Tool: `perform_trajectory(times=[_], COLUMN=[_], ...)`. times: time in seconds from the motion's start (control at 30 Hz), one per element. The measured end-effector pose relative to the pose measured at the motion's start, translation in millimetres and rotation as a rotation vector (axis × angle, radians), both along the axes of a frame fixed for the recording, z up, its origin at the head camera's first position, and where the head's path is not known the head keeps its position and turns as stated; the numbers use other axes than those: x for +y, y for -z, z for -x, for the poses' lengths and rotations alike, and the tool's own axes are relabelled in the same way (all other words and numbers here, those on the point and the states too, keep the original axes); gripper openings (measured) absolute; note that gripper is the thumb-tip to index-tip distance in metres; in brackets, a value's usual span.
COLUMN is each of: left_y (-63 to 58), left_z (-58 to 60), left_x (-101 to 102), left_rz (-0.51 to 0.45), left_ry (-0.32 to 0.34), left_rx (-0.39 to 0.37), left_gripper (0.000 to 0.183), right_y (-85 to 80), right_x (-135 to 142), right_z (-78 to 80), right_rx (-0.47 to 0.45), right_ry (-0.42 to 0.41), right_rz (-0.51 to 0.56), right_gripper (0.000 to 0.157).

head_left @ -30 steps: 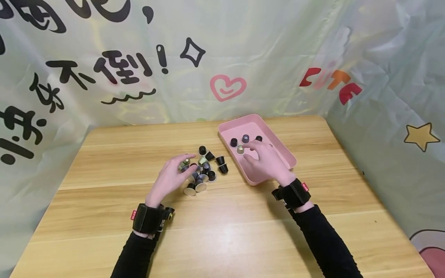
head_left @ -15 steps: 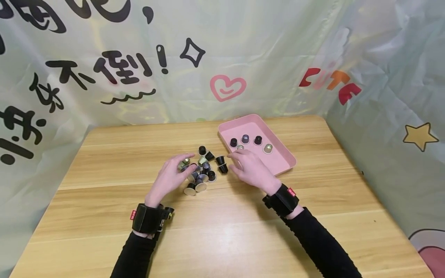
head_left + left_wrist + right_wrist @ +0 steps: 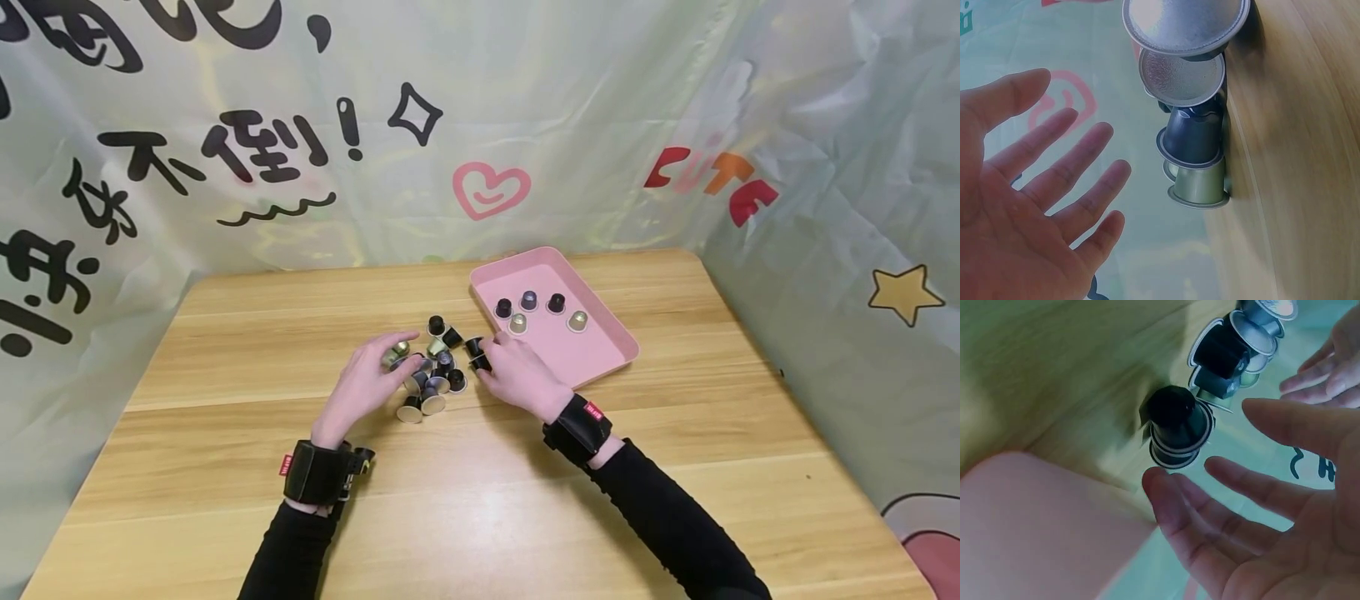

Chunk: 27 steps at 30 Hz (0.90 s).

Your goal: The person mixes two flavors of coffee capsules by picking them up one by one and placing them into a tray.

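Note:
Coffee capsules, black, grey-blue and pale green, lie in a loose heap left of the tray; one black capsule (image 3: pixel 457 380) stands at the heap's right. My left hand (image 3: pixel 363 383) hovers over the heap's left side, and the left wrist view shows its fingers spread and apart from the capsules. At the heap's right edge my right hand (image 3: pixel 525 377) reaches toward two black capsules. In the right wrist view, thumb and fingers are parted beside the nearer black capsule (image 3: pixel 1179 419), without gripping it. Fingers partly cover these two capsules in the head view.
A shallow pink tray (image 3: pixel 570 358) stands right of the heap. Several capsules stand apart inside it, among them a gold-toned capsule (image 3: pixel 577 321) and a purple-grey capsule (image 3: pixel 529 300). The wooden table (image 3: pixel 465 500) meets printed cloth at the back and right.
My right hand has moved left out of the tray to the two black capsules, uncovering the capsules in the tray. My left hand has stayed almost still.

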<state>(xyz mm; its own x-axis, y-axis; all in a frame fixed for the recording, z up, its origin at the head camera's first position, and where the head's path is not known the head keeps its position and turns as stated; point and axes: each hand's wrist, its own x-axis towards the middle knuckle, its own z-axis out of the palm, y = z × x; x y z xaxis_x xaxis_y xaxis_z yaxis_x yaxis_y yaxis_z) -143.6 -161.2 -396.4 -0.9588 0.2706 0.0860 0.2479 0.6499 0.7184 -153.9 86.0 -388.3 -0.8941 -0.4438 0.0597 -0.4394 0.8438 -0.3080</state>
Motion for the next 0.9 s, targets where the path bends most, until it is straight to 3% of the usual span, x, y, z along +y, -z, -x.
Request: perform_trajectory(times=[0.4, 0.6, 0.9], left_y=[0.0, -1.1, -0.3], left_z=[0.5, -0.2, 0.1], left_x=[0.1, -0.9, -1.8], left_rz=[-0.005, -0.008, -0.004], left_ry=[0.002, 0.0, 0.0], left_rx=[-0.001, 0.004, 0.008], left_gripper=[0.05, 0.05, 0.049], right_y=[10.2, 15.6, 21.3], right_x=[-16.1, -20.8, -23.8], right_z=[7.9, 11.9, 13.4], right_rx=[-0.026, 0.015, 0.009], right_ry=[0.088, 0.077, 0.072], right_rz=[-0.072, -0.089, -0.108], right_gripper=[0.02, 0.009, 0.01])
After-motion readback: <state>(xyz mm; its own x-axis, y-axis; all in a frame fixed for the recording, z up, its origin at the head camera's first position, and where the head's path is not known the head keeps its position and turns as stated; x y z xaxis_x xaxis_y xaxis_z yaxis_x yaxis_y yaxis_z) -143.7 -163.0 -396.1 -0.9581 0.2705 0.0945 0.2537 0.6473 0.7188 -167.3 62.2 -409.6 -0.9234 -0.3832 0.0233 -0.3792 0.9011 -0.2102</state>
